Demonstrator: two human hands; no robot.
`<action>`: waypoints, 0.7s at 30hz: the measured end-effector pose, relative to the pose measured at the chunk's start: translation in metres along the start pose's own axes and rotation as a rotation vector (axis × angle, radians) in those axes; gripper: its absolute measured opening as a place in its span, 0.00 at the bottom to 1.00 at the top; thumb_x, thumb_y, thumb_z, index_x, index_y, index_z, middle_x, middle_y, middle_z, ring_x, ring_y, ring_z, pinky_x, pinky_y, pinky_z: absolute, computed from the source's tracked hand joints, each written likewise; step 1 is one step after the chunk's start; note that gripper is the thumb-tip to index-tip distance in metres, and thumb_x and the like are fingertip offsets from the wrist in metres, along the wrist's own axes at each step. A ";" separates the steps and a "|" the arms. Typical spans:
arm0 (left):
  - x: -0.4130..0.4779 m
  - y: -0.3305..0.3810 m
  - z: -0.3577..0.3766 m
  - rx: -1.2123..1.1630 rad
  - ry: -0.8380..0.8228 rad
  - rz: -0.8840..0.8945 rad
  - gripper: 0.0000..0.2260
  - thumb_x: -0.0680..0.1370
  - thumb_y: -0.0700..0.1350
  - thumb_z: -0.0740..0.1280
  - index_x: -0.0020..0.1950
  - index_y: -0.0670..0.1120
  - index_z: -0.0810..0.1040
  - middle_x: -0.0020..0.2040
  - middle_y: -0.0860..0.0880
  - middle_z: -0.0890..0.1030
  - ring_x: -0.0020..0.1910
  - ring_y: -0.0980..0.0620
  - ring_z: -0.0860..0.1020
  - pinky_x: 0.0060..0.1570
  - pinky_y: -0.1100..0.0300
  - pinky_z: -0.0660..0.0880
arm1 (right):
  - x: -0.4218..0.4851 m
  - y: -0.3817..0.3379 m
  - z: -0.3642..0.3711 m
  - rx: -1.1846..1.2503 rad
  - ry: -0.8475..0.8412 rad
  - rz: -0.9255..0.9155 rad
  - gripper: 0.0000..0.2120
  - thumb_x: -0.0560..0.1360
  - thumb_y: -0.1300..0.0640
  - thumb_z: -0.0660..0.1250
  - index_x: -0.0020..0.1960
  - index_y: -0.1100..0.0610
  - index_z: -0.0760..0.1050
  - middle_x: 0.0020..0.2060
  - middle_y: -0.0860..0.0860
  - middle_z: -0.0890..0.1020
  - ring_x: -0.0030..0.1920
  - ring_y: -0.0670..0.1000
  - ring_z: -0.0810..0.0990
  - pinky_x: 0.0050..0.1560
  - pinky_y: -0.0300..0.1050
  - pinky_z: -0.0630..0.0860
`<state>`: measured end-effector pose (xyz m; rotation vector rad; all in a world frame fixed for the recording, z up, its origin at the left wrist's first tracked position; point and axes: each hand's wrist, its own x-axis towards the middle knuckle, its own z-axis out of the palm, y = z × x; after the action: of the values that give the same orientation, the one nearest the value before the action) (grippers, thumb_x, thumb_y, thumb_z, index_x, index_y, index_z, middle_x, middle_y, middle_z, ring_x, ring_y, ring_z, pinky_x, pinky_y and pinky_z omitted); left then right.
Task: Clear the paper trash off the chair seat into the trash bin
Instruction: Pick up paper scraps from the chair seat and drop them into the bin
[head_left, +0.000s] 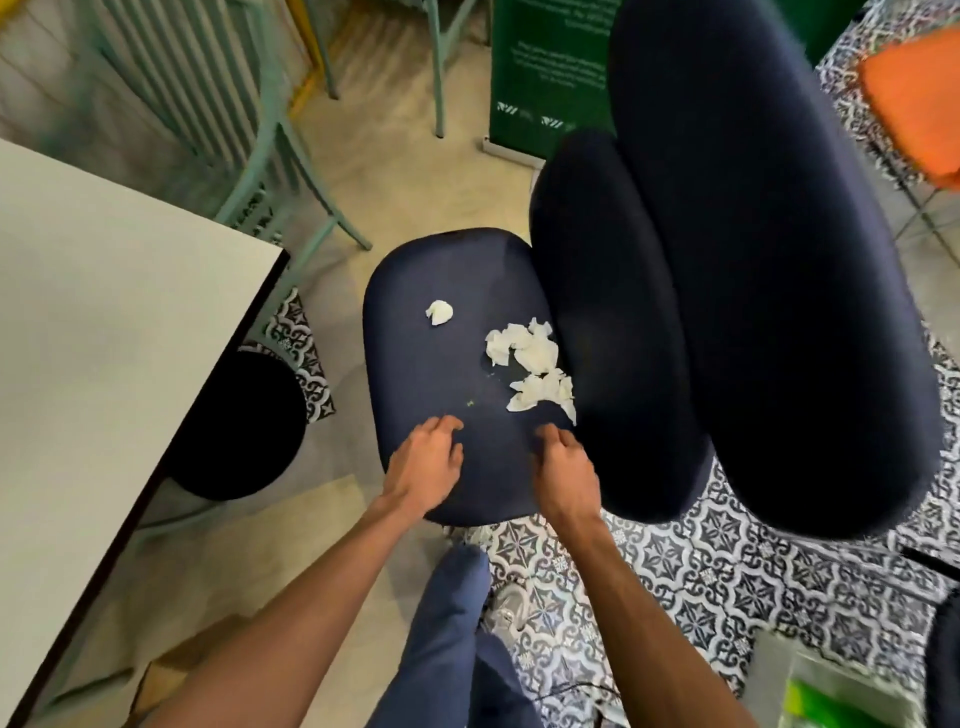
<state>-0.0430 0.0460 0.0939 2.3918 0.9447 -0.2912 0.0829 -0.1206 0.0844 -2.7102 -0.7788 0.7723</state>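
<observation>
- Two hands, both mine, rest low over the near edge of the chair seat (441, 374); neither one holds anything.
- Left hand (423, 460): palm down at the near-left part of the seat, fingers (447, 423) loosely curled and slightly apart, their tips on or just above the dark fabric; I cannot tell which.
- Right hand (563, 467): palm down at the near-right part of the seat, fingers (550, 431) bent under and held close together, pinching nothing.
- Small paper ball (439, 312): a single crumpled white wad lying alone toward the far-left part of the seat, well apart from both hands.
- Larger paper pile (532, 364): several crumpled white tissues strung along the right edge of the seat, touching or just beside the backrest (613, 322); its near end lies close ahead of my right fingertips.
- Green specks (471, 402): a few tiny crumbs on the fabric between the pile and my left hand.
- Trash bin (236, 426): a round black opening on the floor, left of the seat and partly under the corner of the white table (104, 338); the view into it is too dark to show any contents.
</observation>
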 end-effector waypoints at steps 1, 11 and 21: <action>0.019 0.001 0.000 -0.005 -0.008 0.002 0.14 0.81 0.47 0.66 0.67 0.51 0.76 0.61 0.50 0.80 0.58 0.46 0.81 0.55 0.47 0.80 | 0.016 0.002 0.002 -0.006 -0.005 0.008 0.15 0.83 0.54 0.65 0.68 0.53 0.72 0.62 0.55 0.79 0.58 0.63 0.82 0.51 0.57 0.81; 0.190 0.012 0.034 -0.103 -0.115 -0.112 0.18 0.80 0.48 0.69 0.71 0.52 0.73 0.67 0.48 0.75 0.62 0.44 0.78 0.57 0.46 0.78 | 0.162 0.014 0.051 -0.139 -0.156 -0.046 0.30 0.80 0.63 0.64 0.77 0.43 0.64 0.77 0.53 0.65 0.60 0.63 0.81 0.51 0.59 0.82; 0.286 0.008 0.101 -0.136 -0.169 -0.080 0.30 0.75 0.46 0.76 0.74 0.53 0.68 0.71 0.45 0.68 0.64 0.39 0.75 0.62 0.43 0.76 | 0.194 0.058 0.124 -0.027 -0.146 -0.012 0.18 0.82 0.55 0.55 0.69 0.48 0.75 0.65 0.55 0.76 0.59 0.64 0.80 0.60 0.58 0.79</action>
<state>0.1716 0.1461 -0.0966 2.1723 0.9522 -0.4380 0.1810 -0.0553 -0.1215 -2.6938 -0.8418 0.9724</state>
